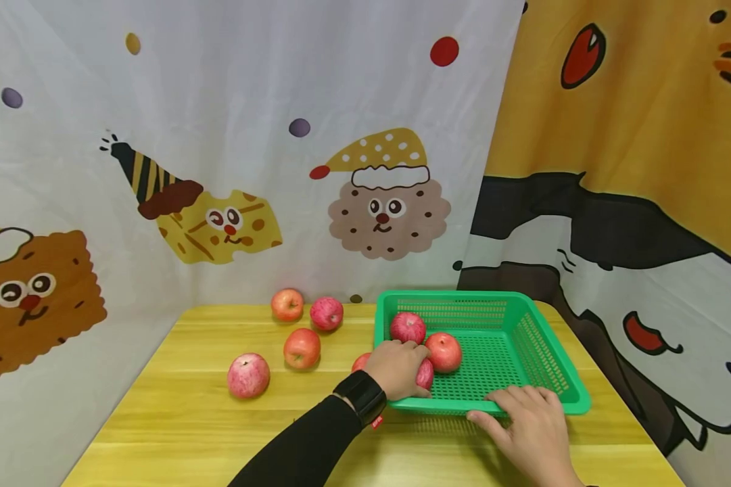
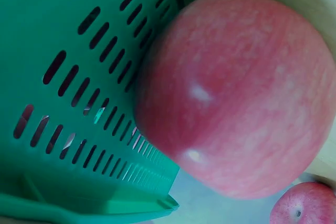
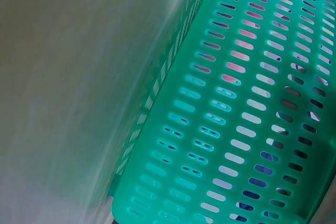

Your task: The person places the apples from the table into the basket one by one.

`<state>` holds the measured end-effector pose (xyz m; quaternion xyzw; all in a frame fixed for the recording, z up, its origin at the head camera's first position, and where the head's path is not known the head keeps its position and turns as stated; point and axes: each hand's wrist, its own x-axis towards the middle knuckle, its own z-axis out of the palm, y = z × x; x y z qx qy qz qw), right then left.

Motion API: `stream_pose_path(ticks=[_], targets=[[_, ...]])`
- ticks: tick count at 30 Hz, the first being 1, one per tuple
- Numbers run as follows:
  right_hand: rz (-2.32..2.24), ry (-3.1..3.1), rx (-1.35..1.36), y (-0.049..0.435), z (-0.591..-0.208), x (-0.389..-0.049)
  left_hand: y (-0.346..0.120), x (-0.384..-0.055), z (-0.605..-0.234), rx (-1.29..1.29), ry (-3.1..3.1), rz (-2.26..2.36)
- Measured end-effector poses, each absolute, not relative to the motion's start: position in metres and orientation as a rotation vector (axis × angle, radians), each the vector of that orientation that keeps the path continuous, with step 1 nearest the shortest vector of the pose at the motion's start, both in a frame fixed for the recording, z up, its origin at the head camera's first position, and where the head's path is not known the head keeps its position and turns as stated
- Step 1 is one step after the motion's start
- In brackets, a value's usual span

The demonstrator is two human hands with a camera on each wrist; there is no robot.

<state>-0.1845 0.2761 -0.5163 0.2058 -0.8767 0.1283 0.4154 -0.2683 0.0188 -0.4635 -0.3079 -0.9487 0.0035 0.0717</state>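
Three apples (image 1: 443, 352) are in the green basket (image 1: 544, 345), one under my left hand (image 1: 397, 368), which curls thumb and fingers round it. Five more apples (image 1: 248, 375) are left outside, leftward of that grip. My right hand (image 1: 532, 427) holds the basket's near rim, fingers over it.

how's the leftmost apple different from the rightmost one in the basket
The leftmost apple lies on the table; the rightmost apple sits in the green basket. The leftmost apple is mottled pink and pale, the rightmost apple more evenly orange-red. Both are roundish.
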Motion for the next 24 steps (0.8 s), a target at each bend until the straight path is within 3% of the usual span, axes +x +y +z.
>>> stream_pose_path(ticks=[24], targets=[[0.316, -2.225, 0.504, 0.2757, -0.5159, -0.1843, 0.0151, -0.2711, -0.4686, -0.959, -2.812, -0.089]])
